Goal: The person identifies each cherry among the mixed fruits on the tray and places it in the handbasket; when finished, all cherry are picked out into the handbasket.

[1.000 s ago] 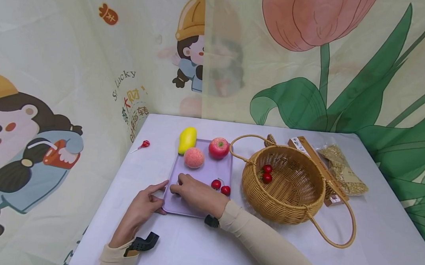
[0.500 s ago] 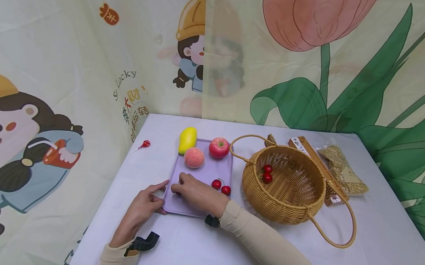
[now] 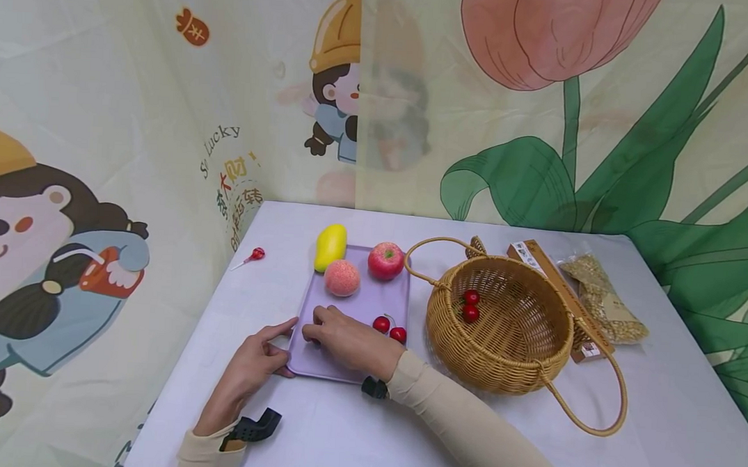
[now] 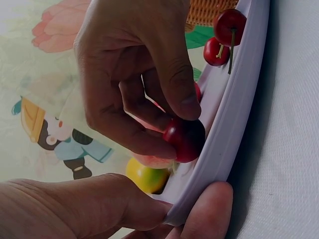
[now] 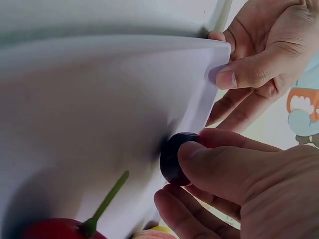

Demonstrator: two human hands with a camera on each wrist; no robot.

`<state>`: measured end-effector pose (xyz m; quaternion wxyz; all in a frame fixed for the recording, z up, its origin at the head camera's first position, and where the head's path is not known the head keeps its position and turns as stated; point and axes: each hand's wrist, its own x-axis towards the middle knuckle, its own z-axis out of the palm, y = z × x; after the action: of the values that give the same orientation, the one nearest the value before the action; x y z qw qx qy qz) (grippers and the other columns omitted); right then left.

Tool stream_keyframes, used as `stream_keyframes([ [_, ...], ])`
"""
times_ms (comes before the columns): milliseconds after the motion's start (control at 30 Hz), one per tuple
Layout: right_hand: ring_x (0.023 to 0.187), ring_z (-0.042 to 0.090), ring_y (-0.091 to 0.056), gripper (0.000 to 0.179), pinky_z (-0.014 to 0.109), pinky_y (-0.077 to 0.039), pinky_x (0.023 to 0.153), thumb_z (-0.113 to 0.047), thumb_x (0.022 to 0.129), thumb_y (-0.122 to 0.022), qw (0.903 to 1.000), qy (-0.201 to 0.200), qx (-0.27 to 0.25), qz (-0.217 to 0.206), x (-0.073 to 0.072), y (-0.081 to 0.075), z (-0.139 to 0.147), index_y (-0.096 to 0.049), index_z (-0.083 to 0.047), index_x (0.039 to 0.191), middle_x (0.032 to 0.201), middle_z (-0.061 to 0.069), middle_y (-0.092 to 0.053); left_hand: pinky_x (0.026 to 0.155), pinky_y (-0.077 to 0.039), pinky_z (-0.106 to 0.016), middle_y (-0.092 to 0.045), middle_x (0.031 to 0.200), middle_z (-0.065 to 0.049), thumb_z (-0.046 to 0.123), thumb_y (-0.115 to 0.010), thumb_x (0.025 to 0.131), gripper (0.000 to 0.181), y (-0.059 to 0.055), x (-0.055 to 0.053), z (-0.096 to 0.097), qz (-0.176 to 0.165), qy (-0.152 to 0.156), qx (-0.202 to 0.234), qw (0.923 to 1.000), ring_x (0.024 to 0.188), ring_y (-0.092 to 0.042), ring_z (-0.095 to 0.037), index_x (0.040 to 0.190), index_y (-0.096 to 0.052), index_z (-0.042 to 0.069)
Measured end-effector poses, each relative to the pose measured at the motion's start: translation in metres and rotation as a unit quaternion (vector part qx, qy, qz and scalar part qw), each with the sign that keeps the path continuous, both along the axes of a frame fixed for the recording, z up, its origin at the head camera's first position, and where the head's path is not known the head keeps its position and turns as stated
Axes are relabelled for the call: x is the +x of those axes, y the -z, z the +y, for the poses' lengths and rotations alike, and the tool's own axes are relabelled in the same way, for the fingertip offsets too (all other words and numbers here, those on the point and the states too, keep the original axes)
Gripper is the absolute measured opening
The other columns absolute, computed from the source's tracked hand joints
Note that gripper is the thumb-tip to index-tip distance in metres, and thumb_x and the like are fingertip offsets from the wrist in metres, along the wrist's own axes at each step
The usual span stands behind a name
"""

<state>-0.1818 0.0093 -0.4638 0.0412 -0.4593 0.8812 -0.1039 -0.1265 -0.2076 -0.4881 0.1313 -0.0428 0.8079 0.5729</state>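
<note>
At the near left corner of a lilac tray (image 3: pixel 377 298), my left hand (image 3: pixel 252 362) grips the rim between thumb and fingers. My right hand (image 3: pixel 352 342) is low over the tray's near half, pinching a dark red cherry (image 4: pixel 183 140) between thumb and fingertips. The head view hides that cherry behind the hand; in the right wrist view it looks almost black, close over the tray floor. A pair of stemmed cherries (image 3: pixel 381 324) lies by the tray's right edge. Farther back on the tray are a peach (image 3: pixel 342 279), a red apple (image 3: pixel 385 261) and a yellow mango (image 3: pixel 330 248).
Right of the tray stands a wicker basket (image 3: pixel 469 356) with two cherries (image 3: pixel 470 313) inside and its handles folded outward. Behind it lie a long brown box (image 3: pixel 546 267) and a clear bag of grains (image 3: pixel 603 299). A red lollipop (image 3: pixel 257 254) lies at the left table edge.
</note>
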Motion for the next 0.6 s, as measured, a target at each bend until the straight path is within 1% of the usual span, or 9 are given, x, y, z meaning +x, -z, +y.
stream_keyframes([
  [100, 0.101, 0.008, -0.058, 0.026, 0.012, -0.052, 0.089, -0.016, 0.100, -0.073, 1.0000, -0.004, 0.002, 0.005, 0.000, 0.001, 0.002, -0.072, -0.025, 0.125, 0.113, -0.002, -0.064, 0.069, -0.056, -0.024, -0.062, 0.141, -0.027, -0.012, -0.060, 0.091, 0.067, 0.000, 0.000, 0.000, 0.003, 0.002, 0.001, 1.0000, 0.069, -0.077, -0.027, 0.156, -0.053, 0.003],
  [200, 0.101, 0.008, -0.058, 0.026, 0.013, -0.053, 0.089, -0.017, 0.100, -0.074, 0.9997, -0.008, 0.007, 0.020, 0.000, 0.000, 0.004, -0.073, -0.025, 0.124, 0.113, -0.002, -0.064, 0.068, -0.056, -0.024, -0.064, 0.139, -0.027, -0.011, -0.061, 0.091, 0.067, 0.001, 0.000, 0.000, 0.003, 0.003, -0.001, 1.0000, 0.070, -0.077, -0.027, 0.156, -0.053, 0.003],
  [400, 0.099, 0.011, -0.056, 0.021, 0.017, -0.054, 0.089, -0.014, 0.104, -0.068, 0.9990, -0.006, 0.028, 0.034, 0.004, -0.009, 0.009, -0.073, -0.024, 0.122, 0.111, 0.000, -0.063, 0.069, -0.057, -0.024, -0.066, 0.135, -0.027, -0.011, -0.061, 0.092, 0.067, 0.001, -0.001, 0.000, 0.000, 0.006, -0.008, 1.0000, 0.070, -0.077, -0.026, 0.157, -0.052, 0.004],
  [600, 0.101, 0.012, -0.056, 0.022, 0.017, -0.053, 0.089, -0.012, 0.105, -0.066, 0.9988, -0.013, 0.034, 0.033, 0.007, -0.012, 0.018, -0.073, -0.022, 0.123, 0.112, 0.000, -0.061, 0.071, -0.055, -0.023, -0.066, 0.133, -0.025, -0.009, -0.062, 0.093, 0.067, 0.000, -0.002, 0.000, -0.011, 0.001, -0.019, 0.9997, 0.071, -0.076, -0.024, 0.157, -0.052, 0.007],
])
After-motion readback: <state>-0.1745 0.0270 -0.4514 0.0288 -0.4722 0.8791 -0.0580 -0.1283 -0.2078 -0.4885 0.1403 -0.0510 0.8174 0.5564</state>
